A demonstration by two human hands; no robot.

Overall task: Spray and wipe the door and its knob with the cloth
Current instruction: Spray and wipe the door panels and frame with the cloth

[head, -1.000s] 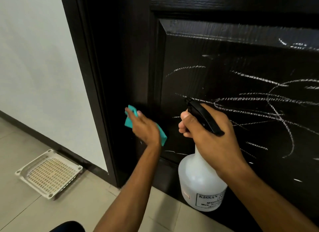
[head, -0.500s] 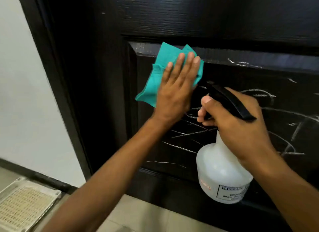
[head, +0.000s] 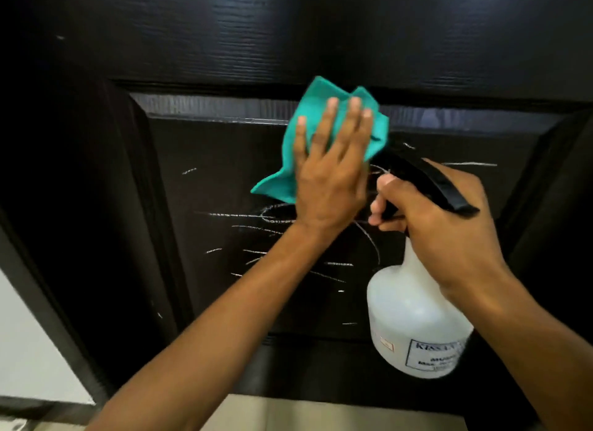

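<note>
- Here, the left hand (head: 330, 180) is lying flat with straight, slightly spread fingers (head: 332, 116) and is pressing the teal cloth (head: 295, 161) against the dark door (head: 288, 29).
- The cloth is sitting at the top edge of the door's recessed panel (head: 224, 302), near the middle of that edge, with its upper corners reaching over the bevelled border and one corner hanging out to the left below the hand.
- The right hand (head: 446, 231) is gripping the neck of the spray bottle (head: 414, 328), with fingers curled round it under the black trigger head (head: 430, 180).
- The bottle is hanging upright in that hand in front of the panel's right side, just beside the left hand's wrist; whether it is touching the door cannot be told.
- Its body is translucent white, and it is carrying a label (head: 433, 356) whose print is too blurred to read.
- White chalk-like scribbles (head: 256, 231) are running across the middle of the panel, below and left of the cloth, and a few strokes are showing toward the panel's upper right corner.
- A light wall (head: 29, 344) is showing past the door's lower left edge, and pale floor tile (head: 321, 414) is lying below the door's bottom edge.
</note>
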